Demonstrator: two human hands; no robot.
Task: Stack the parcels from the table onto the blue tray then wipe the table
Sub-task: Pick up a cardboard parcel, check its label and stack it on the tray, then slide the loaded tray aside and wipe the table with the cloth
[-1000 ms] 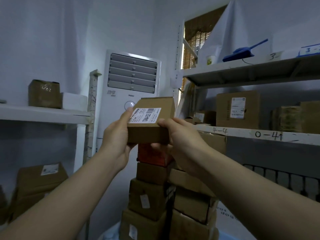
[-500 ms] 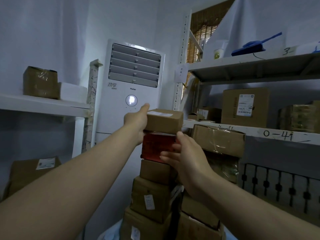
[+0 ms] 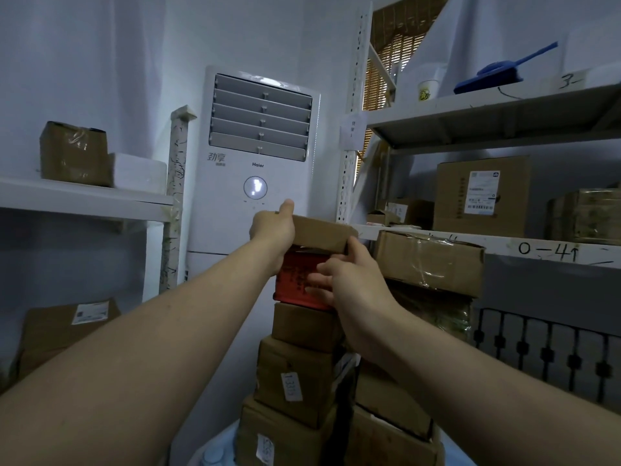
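Lowered onto the red box, the small brown cardboard parcel sits gripped by the left hand, while the right hand steadies both with spread fingers.

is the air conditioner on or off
On, it seems: the round display on the air conditioner is lit. Its louvres look shut; airflow cannot be told.

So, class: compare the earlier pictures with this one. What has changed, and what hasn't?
The small brown box came down onto the red box. The left hand still holds it; the right hand dropped to steady the red box. The stack below is unchanged.
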